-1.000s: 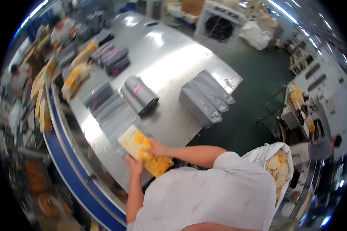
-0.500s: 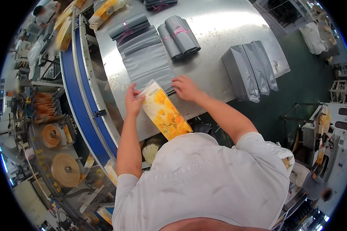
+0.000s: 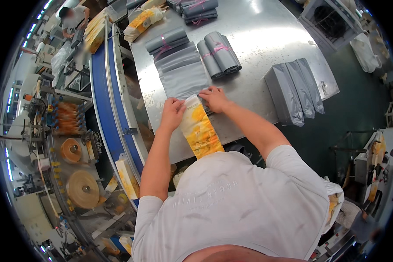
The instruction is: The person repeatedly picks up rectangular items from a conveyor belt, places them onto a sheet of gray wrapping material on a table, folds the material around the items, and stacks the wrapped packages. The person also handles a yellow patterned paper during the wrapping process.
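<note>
A long yellow-and-white floral-printed packet (image 3: 201,129) lies in front of me, its lower end against my shirt. My left hand (image 3: 173,114) is closed on the packet's far left corner, thumb and fingers together. My right hand (image 3: 215,99) is at the far right corner, fingers bent and pinching its edge. Just beyond the packet, a flat grey plastic sheet (image 3: 183,72) is spread on the metal table (image 3: 253,109). Behind that lies a grey roll (image 3: 167,41) tied with pink ribbon.
More tied grey rolls (image 3: 219,53) lie beyond my right hand. A block of grey wrapped packs (image 3: 294,91) stands at the table's right. Along the left runs a blue conveyor (image 3: 101,94), with a floral pack (image 3: 127,175) near its lower end. A person (image 3: 74,21) is at the far left.
The packet has turned straighter, and my right hand has come in to its far corner. My left fingers have closed. On the conveyor, the floral pack has moved farther up. The whole view has shifted.
</note>
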{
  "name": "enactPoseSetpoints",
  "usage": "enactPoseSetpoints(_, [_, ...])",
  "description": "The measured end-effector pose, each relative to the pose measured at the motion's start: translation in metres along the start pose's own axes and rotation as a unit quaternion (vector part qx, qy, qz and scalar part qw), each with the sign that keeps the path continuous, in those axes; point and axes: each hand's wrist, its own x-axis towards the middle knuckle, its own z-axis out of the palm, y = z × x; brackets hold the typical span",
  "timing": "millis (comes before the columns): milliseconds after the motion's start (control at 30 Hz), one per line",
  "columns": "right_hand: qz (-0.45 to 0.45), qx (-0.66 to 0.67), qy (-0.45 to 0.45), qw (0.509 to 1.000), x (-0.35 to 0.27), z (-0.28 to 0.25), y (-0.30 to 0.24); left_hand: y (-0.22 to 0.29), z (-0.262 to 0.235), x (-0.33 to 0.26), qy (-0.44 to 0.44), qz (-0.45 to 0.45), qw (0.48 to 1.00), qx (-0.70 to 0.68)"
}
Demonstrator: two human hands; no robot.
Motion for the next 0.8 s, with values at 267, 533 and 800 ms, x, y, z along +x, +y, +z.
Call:
enactPoseSetpoints(267, [-0.055,0.117,0.071,0.989,-0.005,-0.038,-0.006,0.021,0.010,0.039,-0.110,-0.018,0.979,0.172])
enactPoseSetpoints(533, [-0.199,0.074,0.161,0.964,-0.043,-0.022,-0.029,-0.036,0.066,-0.025,0.073,-0.145,0.985,-0.060])
enactPoseSetpoints(800, [0.165,0.141,0.067,0.974,0.004,0.006,-0.002,-0.047,0.049,-0.055,-0.086,0.097,0.991,0.001])
